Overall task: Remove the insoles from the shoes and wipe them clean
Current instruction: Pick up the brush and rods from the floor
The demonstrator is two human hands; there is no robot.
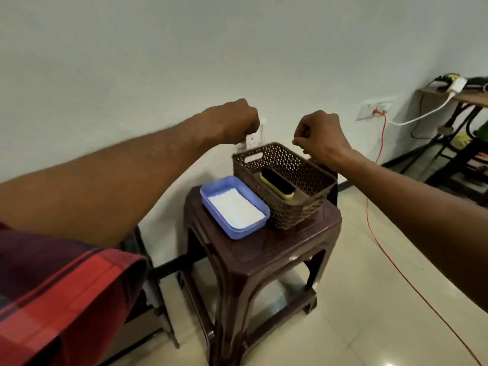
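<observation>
Both my arms extend over a dark brown plastic stool [266, 249]. My left hand [232, 120] and right hand [320, 134] are clenched into fists with nothing visibly grasped, above the far rim of a brown woven basket [295, 207] containing a yellow-backed black brush [277, 184]. Left of the basket sits a blue tray [239, 232] of white powder. No shoes or insoles are in view.
</observation>
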